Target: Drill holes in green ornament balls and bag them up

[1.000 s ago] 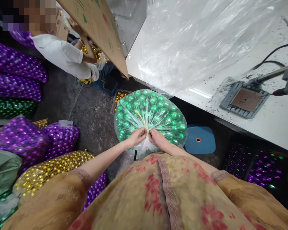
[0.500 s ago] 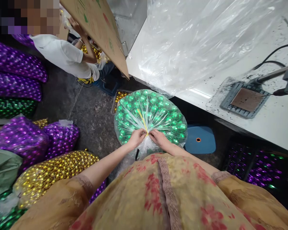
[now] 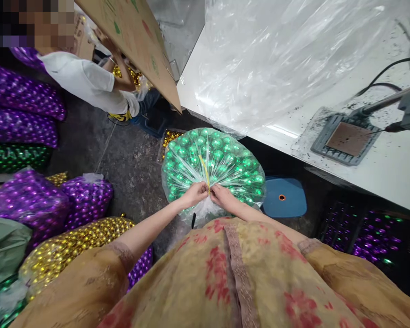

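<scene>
A clear plastic bag (image 3: 239, 157) full of shiny green balls stands in front of me, its top gathered into pleats. Around the gathered neck runs a thin yellow tie (image 3: 204, 166), one end of it sticking up over the pleats. My left hand (image 3: 196, 194) pinches the tie at the neck from the left. From the other side, my right hand (image 3: 222, 197) is closed with its fingertips at the same spot, close to the left ones. The bag's loose mouth spreads below my fingers toward my dress. My fingers hide the exact crossing of the tie.
A white table (image 3: 259, 118) with plastic sheeting and a drill-like tool (image 3: 408, 114) is at the right. A blue stool (image 3: 284, 197) stands below. Bags of purple (image 3: 23, 196) and gold balls (image 3: 78, 241) lie left. A person (image 3: 85, 79) works beside a cardboard box (image 3: 140, 50).
My fingertips have shifted slightly at the neck, and the tie's free end leans a little differently. The whole view has moved slightly; the bag stays in place.
</scene>
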`<action>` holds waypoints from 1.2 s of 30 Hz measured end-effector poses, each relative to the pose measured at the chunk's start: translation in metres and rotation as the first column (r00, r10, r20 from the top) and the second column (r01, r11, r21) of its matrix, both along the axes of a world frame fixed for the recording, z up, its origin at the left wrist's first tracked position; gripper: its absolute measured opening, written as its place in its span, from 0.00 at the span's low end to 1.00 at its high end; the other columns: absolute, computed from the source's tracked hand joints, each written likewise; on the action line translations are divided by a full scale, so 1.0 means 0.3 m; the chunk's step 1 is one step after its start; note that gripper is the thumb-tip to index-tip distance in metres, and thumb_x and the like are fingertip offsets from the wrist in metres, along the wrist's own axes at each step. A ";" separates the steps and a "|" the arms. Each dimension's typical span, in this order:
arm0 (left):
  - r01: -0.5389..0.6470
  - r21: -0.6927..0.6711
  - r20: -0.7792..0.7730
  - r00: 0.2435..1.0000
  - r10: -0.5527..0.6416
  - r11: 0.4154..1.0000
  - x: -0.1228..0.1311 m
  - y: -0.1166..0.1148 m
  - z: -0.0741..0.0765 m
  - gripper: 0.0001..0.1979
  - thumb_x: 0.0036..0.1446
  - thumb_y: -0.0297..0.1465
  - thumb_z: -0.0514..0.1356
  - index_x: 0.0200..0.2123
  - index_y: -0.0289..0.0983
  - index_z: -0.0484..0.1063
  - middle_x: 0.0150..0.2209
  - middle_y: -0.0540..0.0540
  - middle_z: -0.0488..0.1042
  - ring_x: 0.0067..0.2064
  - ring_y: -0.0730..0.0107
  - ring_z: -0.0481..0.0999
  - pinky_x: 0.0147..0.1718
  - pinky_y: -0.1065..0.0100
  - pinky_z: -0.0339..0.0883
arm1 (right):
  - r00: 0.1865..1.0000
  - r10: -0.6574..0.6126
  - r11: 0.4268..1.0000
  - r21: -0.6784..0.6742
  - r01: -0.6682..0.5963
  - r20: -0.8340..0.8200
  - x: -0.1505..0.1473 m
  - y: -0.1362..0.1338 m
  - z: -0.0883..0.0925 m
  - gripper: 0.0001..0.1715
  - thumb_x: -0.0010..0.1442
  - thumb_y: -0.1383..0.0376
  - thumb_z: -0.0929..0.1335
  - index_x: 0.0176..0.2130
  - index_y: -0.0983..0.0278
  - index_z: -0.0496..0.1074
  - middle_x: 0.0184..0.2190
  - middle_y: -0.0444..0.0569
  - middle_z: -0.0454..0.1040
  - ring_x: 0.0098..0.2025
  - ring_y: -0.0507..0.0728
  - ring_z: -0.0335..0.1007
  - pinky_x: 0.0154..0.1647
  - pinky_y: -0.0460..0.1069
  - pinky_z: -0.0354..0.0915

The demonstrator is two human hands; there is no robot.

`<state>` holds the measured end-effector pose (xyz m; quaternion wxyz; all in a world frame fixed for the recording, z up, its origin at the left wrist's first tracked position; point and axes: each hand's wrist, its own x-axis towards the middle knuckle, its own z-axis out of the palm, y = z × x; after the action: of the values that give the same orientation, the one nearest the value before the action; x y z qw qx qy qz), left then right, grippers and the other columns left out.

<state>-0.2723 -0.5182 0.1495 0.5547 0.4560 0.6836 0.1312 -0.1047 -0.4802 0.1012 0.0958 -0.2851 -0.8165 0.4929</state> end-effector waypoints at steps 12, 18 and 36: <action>-0.162 0.090 -0.068 0.983 0.168 0.983 0.034 -0.033 -0.018 0.03 0.52 0.30 0.53 0.28 0.36 0.62 0.22 0.53 0.65 0.23 0.76 0.62 0.24 0.74 0.54 | 0.991 -0.081 0.995 -0.074 0.074 -0.102 0.017 -0.006 -0.009 0.05 0.62 0.66 0.59 0.35 0.63 0.62 0.31 0.46 0.65 0.31 0.52 0.60 0.33 0.47 0.57; -0.078 0.112 -0.141 0.986 0.094 0.991 0.038 -0.051 0.038 0.06 0.54 0.30 0.56 0.37 0.37 0.69 0.29 0.49 0.72 0.31 0.70 0.70 0.33 0.70 0.59 | 0.982 -0.096 0.991 -0.104 0.080 -0.160 0.030 -0.005 0.008 0.03 0.61 0.66 0.60 0.35 0.62 0.62 0.30 0.45 0.63 0.30 0.51 0.59 0.32 0.47 0.56; -0.058 0.059 -0.099 0.993 0.063 0.997 0.014 -0.018 0.048 0.05 0.52 0.29 0.57 0.33 0.36 0.70 0.22 0.53 0.66 0.26 0.73 0.66 0.28 0.72 0.57 | 0.971 -0.075 0.996 -0.073 0.059 -0.226 0.046 0.000 0.021 0.04 0.61 0.67 0.60 0.33 0.62 0.62 0.30 0.45 0.62 0.31 0.52 0.57 0.33 0.47 0.56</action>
<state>-0.2680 -0.5236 0.1640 0.5023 0.4565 0.7201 0.1441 -0.0909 -0.4802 0.1076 0.1964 -0.2567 -0.7733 0.5455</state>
